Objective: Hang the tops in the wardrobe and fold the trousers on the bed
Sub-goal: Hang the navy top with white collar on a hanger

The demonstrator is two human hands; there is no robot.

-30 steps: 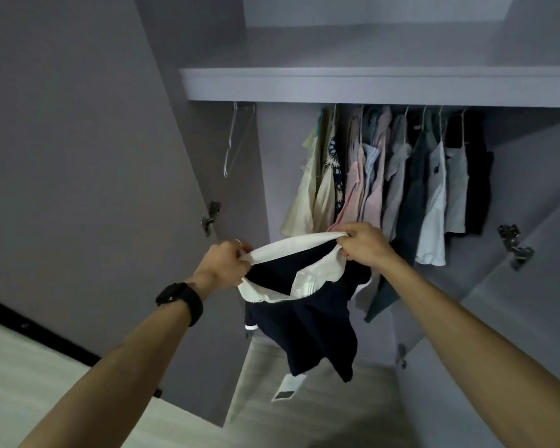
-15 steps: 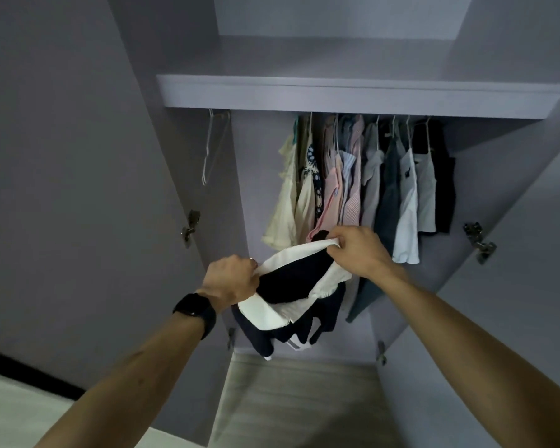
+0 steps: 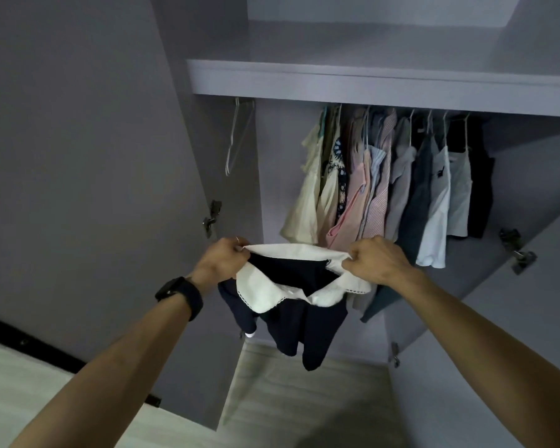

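Head view: below the shelf, the left hand and right hand are raised side by side. Each pinches one end of the white collar of a navy top, so the neck is stretched open between them. The navy body droops loose underneath, clear of the floor. This looks like the hanging step, with the top not yet on anything. The next move probably calls for one hand to let go and fetch the bare hanger dangling under the shelf's left end, then slip it in through the held-open neck. A free stretch between that hanger and the hung clothes, which crowd under the shelf's middle and right, seems the likely spot. The fingertips are buried in the collar folds, so exactly how they grip is unclear. The shelf's front edge hides the rail, and only hook tops show. Dim light blurs the far dark garments together, and whether the top is buttoned cannot be told. No bed or trousers are in sight.
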